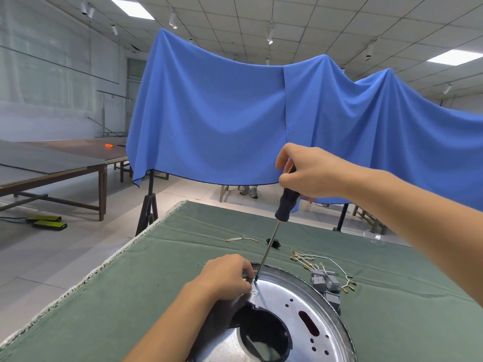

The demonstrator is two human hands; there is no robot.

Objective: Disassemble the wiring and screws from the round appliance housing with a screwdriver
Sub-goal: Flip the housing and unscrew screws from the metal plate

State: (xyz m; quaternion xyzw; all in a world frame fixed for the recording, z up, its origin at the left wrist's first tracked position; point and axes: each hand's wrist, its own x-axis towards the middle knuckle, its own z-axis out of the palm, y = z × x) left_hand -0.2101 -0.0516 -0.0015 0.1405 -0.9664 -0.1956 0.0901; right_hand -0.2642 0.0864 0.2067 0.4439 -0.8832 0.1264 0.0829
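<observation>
- Left hand, lower centre: fingers curled, pinching at the rim of the round housing; what they hold is hidden.
- One screwdriver: long axis steep, tip down-left beside the left fingertips, handle up-right.
- Right hand, centre right: wrapped round the handle.
- Loose wires right of shaft; count unclear.

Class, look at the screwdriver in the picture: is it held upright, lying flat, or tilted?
Tilted. The right hand grips the screwdriver handle high up, and the shaft slants down and leftward to its tip on the round housing, beside the left hand.
</observation>
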